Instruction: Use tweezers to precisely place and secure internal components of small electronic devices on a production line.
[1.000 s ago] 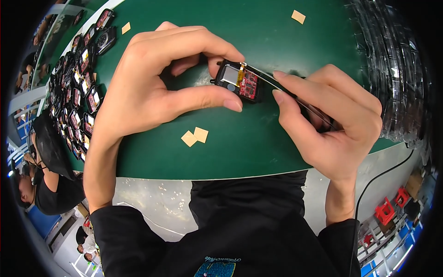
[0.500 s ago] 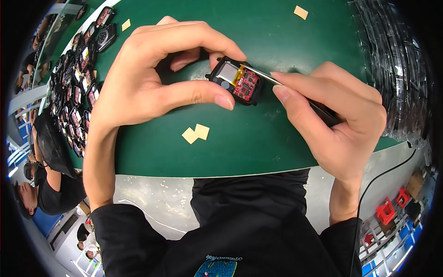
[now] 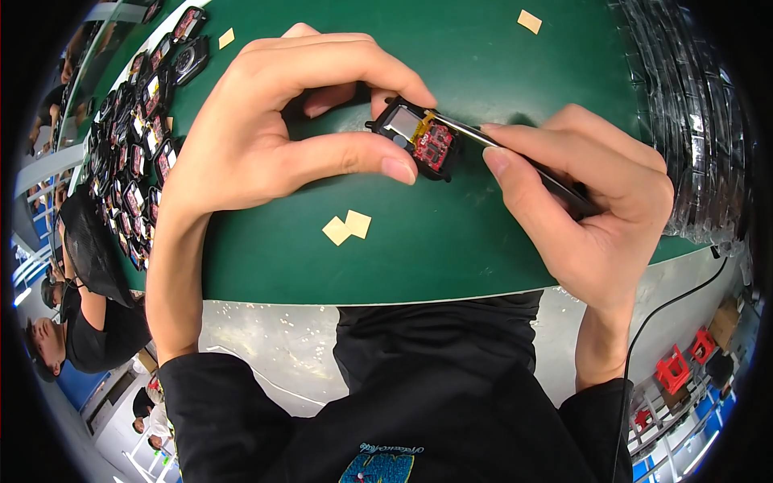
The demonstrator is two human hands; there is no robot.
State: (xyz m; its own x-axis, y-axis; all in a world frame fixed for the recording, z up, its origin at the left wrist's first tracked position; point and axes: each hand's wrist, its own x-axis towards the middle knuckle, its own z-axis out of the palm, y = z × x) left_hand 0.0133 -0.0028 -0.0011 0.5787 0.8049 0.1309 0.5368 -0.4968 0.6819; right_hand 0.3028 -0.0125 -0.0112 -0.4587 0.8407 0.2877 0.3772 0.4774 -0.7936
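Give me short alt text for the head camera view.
Over a green mat, the left hand pinches a small black electronic module with a red circuit board while the right hand touches metal tweezers to it. Two tan paper squares lie nearby.

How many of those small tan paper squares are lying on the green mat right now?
4: tan squares touching as a pair below the left hand, one at the top right, one at the top left. The hands may hide more.

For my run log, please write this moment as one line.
left hand: holds module | right hand: tweezers tip at module's red board | mat: two tan squares
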